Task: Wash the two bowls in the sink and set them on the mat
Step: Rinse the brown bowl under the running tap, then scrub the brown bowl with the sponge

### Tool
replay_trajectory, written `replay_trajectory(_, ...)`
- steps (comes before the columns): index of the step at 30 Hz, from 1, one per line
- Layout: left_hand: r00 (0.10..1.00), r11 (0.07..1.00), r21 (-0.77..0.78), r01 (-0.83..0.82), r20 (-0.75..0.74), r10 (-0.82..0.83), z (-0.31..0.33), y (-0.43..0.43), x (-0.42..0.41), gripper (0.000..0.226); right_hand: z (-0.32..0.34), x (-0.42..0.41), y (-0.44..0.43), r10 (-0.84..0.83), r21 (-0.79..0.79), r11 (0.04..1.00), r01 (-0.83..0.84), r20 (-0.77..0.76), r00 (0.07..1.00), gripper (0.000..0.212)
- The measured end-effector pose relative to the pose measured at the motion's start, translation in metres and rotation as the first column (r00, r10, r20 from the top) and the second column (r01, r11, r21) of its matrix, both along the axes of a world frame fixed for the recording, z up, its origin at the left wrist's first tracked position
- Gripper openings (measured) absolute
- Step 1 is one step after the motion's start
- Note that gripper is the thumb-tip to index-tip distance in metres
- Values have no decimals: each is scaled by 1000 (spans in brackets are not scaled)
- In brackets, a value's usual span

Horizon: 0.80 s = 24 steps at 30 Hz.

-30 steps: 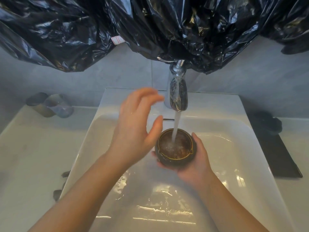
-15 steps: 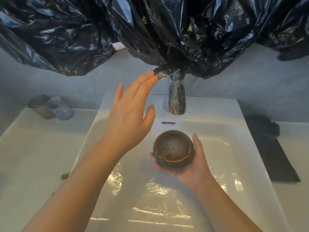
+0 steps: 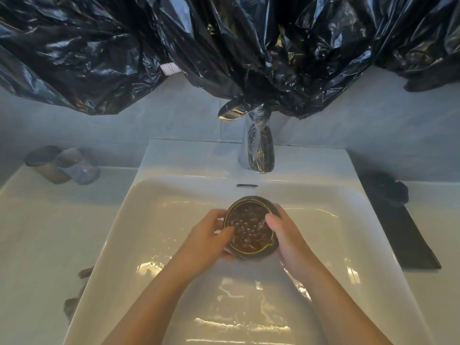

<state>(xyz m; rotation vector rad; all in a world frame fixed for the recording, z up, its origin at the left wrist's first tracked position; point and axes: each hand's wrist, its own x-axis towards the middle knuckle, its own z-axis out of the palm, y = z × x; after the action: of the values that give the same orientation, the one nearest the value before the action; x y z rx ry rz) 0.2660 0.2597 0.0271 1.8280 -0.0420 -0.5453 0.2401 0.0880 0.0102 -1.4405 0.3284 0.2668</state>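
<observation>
— Where was the bowl [image 3: 251, 230]?
— Over the sink [image 3: 149, 220], near of the tap [image 3: 258, 153], between the left hand [image 3: 206, 241] and right hand [image 3: 290, 239].
— And beside the sink?
— Two cups [image 3: 62, 164] far left, a mat [image 3: 408, 235] right.

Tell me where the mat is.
The black mat lies on the counter right of the sink, with a dark object on its far end.

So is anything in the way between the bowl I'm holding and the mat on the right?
Nothing visible blocks it. Both hands hold the bowl over the sink; only the sink's right rim lies before the dark mat.
</observation>
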Motion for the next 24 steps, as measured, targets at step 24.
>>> replay_trajectory(24,781,985,174,-10,617,-101,-7,16,5,60,8,-7,8,211,-496,868,-31,312,926,53)
